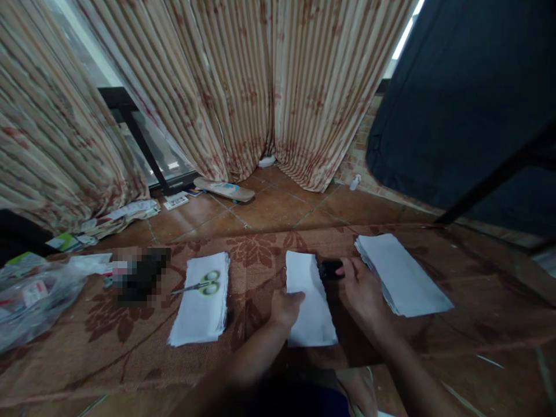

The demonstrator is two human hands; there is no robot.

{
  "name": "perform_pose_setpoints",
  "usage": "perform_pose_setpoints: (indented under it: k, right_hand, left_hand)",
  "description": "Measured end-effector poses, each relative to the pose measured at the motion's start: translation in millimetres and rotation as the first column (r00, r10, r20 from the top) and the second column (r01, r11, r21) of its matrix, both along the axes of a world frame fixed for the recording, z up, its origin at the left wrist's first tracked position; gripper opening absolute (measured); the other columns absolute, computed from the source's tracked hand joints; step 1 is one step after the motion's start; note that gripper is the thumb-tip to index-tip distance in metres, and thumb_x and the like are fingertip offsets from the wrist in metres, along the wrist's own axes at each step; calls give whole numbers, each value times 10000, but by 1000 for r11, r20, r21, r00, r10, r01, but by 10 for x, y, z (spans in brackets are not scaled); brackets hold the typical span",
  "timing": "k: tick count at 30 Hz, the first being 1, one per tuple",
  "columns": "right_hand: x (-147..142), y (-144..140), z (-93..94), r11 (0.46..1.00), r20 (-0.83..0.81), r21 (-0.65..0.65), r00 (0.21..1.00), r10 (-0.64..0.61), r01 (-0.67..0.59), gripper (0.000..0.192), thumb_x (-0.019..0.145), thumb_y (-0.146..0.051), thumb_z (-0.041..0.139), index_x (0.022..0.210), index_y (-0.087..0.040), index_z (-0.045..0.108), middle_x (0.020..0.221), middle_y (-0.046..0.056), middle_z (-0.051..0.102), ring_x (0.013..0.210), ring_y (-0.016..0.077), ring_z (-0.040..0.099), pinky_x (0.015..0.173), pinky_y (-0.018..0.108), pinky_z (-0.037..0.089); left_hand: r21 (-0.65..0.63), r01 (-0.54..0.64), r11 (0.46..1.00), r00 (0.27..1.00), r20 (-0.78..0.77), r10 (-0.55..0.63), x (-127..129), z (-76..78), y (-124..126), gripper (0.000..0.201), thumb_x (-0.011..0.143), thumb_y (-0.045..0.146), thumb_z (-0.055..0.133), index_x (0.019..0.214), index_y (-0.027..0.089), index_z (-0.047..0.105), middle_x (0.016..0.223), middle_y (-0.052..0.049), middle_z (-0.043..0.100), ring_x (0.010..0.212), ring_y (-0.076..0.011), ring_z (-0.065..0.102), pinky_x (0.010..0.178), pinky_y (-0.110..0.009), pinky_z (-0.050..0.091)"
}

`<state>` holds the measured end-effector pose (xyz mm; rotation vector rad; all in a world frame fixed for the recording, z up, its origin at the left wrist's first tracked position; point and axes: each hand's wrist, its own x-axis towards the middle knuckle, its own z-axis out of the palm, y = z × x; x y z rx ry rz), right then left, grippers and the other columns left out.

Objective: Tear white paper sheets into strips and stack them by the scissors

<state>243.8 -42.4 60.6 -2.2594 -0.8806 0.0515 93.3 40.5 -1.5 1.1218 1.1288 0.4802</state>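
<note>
Both hands are busy and apart from each other, 1 on each side of a long, thin stack of white paper [311, 321] in the middle of a brown woven cloth with dark leaf shapes [147, 365]. The left hand [285, 307] grips the stack's left edge with its thumb on top, maybe so the sheets don't slide; its other fingers are partly hidden. The right hand [361, 285] is closed around a small black tool [330, 269], likely a stapler, held at the stack's right edge, near the far end. I can't tell if it bites the paper. 2 more stacks lie apart, perhaps to keep the piles from mixing: a white paper pile on the left [197, 321] and a white paper pile on the right [408, 275]. Green-handled metal scissors [203, 285] rest on the left pile, maybe to stay close but out of the way.
</note>
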Motion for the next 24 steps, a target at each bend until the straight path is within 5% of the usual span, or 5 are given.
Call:
perform_pose_setpoints:
  k: [9, 24]
  right_hand:
    - [436, 711, -160, 978, 74, -193, 993, 97, -81, 280, 908, -256, 388, 960, -192, 656, 792, 42, 733, 824, 200, 653, 731, 283, 422]
    - [463, 792, -299, 906, 60, -415, 991, 121, -85, 335, 881, -215, 375, 1037, -195, 670, 846, 66, 729, 958, 216, 632, 796, 307, 435]
  left_hand:
    - [97, 61, 993, 984, -172, -43, 81, 44, -13, 53, 621, 89, 646, 579, 121, 650, 518, 2, 581, 565, -144, 587, 447, -186, 355]
    - [127, 140, 982, 952, -291, -98, 89, 142, -51, 76, 667, 127, 632, 677, 112, 706, 604, -34, 653, 615, -159, 627, 491, -197, 388]
